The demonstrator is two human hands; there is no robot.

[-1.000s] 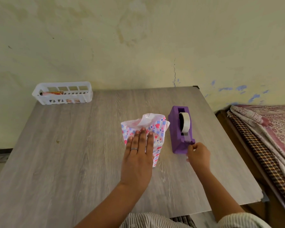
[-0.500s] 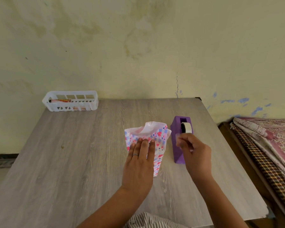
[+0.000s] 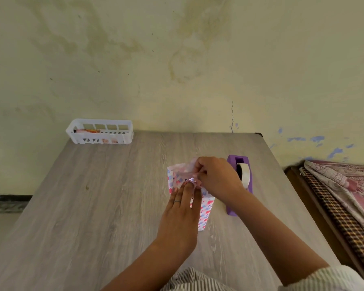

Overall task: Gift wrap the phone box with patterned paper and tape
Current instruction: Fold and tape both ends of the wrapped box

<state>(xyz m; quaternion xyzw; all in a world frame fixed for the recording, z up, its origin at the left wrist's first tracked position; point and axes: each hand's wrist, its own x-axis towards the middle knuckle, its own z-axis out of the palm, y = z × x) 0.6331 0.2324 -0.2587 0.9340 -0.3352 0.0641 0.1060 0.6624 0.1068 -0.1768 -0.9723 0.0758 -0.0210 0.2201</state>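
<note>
Phone box (image 3: 205,208), wrapped in patterned paper, lies mid-bench (image 3: 92,206), pinned under the flat left hand (image 3: 180,215) so the right hand (image 3: 215,177) can pinch tape (image 3: 190,180) onto the seam.

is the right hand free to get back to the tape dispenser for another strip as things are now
Probably yes. The tape dispenser stands right beside the right hand with nothing between them, but that hand is pinching a tape strip onto the wrapped box and must release first.

1 wrapped box (image 3: 206,208), 1 tape dispenser (image 3: 243,164) w/ 1 roll (image 3: 244,174), 1 basket (image 3: 100,131), 2 hands (image 3: 182,215) (image 3: 216,176).
</note>
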